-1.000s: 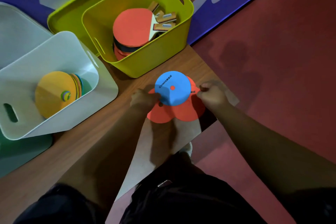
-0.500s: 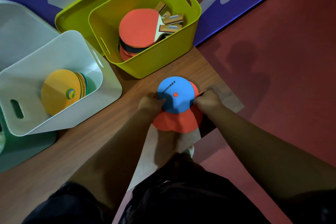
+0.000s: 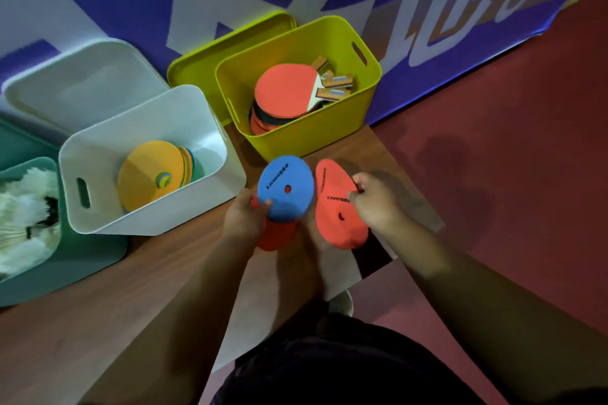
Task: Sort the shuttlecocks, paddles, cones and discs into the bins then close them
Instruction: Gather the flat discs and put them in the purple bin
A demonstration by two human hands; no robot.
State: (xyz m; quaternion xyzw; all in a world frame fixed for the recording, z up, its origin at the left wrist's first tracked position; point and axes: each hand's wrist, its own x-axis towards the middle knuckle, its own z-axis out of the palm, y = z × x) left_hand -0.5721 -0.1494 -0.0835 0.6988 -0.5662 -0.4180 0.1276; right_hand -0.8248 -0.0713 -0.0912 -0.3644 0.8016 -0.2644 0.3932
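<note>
Left hand (image 3: 245,219) grips a blue disc (image 3: 284,186) stacked on lower red discs (image 3: 278,235). Right hand (image 3: 373,200) pinches overlapping red discs (image 3: 335,207) just beside it. All are held over the worktop (image 3: 131,273), near the white bin (image 3: 98,158) and yellow bin (image 3: 312,135).

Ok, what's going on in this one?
A person is sorting sports gear at a wooden table. The left hand holds a flat blue disc stacked on red ones; the right hand pinches more flat red discs. The yellow-green plastic bin holds red paddles, the white bin orange-topped cones, the teal bin white shuttlecocks. All three bins are open.
</note>
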